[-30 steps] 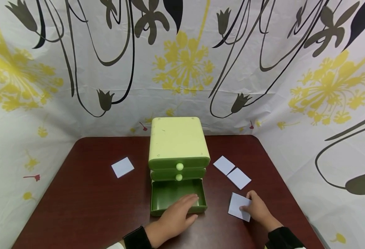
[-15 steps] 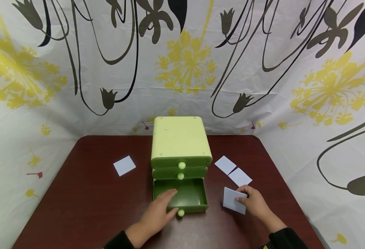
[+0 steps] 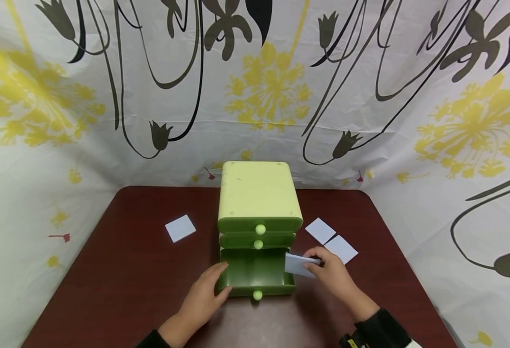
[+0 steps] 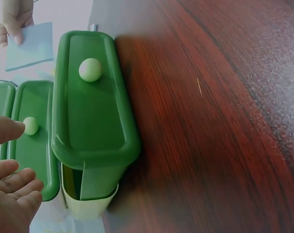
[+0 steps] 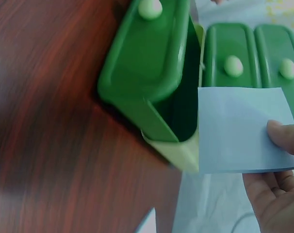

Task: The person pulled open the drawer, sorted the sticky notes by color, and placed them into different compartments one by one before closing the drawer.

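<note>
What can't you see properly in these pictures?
- The floor of the open bottom drawer: in the head view the paper square covers its right part; both wrist views show mostly its front.
- The left hand: in the left wrist view the frame edge cuts it to a few fingertips.
- The right hand: in the right wrist view only thumb and palm show at the corner.
- The two upper drawers: shut, contents hidden.

Right hand [image 5: 275, 194] sits in the lower right of the frame, thumb pinching a pale blue paper square [image 5: 239, 131]. The paper hangs right at the open green drawer [image 5: 152, 73], upper middle. Two shut drawer fronts [image 5: 253, 58] sit upper right, reddish-brown desk [image 5: 55, 145] fills the left.
</note>
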`<state>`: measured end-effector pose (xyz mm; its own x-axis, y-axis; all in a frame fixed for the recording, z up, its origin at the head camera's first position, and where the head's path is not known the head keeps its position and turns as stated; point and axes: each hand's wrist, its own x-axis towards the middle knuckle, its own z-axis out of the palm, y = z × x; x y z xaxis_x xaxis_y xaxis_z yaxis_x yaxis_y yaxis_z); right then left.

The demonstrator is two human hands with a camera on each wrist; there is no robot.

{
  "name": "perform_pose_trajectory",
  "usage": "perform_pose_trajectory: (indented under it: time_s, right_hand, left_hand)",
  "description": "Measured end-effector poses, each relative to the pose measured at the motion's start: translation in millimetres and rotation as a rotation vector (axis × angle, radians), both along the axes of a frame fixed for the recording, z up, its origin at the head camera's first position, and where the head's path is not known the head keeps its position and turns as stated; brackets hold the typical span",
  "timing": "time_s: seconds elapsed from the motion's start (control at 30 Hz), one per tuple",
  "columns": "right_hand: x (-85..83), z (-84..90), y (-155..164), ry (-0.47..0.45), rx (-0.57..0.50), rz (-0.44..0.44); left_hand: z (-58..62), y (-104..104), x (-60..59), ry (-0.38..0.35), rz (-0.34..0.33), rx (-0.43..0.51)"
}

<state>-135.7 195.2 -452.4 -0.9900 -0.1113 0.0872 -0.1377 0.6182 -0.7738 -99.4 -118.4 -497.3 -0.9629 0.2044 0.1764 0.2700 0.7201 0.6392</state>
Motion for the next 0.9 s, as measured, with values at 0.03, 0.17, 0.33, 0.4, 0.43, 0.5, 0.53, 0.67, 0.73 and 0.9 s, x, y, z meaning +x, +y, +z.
perform_pose_trajectory:
  time_s: [0.03, 0.17, 0.33, 0.4, 0.43, 0.5, 0.53, 0.67, 0.73, 0.9]
  right_hand:
    - [-1.3, -2.7, -4.3, 0.011, -0.010, 0.012]
    - [-6.7, -16.9, -18.9, 0.051, -0.020, 0.077]
    - [-11.9, -31.6, -33.9, 0.015, -0.033, 0.159]
    - [-13.6, -35.9, -39.9, -0.023, -0.048, 0.181]
    - [-14.3, -37.7, -42.6, -0.039, -0.055, 0.190]
    - [-15.8, -40.9, -47.6, -0.056, -0.070, 0.212]
    - [-16.8, -42.3, -50.0, -0.065, -0.077, 0.224]
    - [-19.4, -47.0, -59.3, -0.095, -0.080, 0.247]
    - [-20.7, -49.8, -63.1, -0.096, -0.074, 0.254]
    - [-22.4, -55.6, -71.1, -0.113, -0.065, 0.268]
  left_hand:
    - [0.2, -1.0, 0.4, -0.002, 0.004, 0.002]
    - [0.8, -4.7, 2.4, 0.001, 0.021, -0.005]
    - [1.5, -8.8, 5.1, 0.015, 0.042, -0.017]
    - [1.2, -10.3, 6.0, 0.018, 0.046, -0.020]
    - [0.9, -10.5, 6.1, 0.015, 0.046, -0.020]
    - [0.2, -10.8, 6.1, 0.016, 0.048, -0.022]
    - [0.0, -10.8, 6.1, 0.013, 0.050, -0.023]
    - [0.4, -10.5, 6.0, 0.002, 0.056, -0.020]
    - [0.7, -10.4, 5.9, -0.004, 0.056, -0.016]
    - [0.0, -10.7, 5.8, 0.003, 0.063, -0.015]
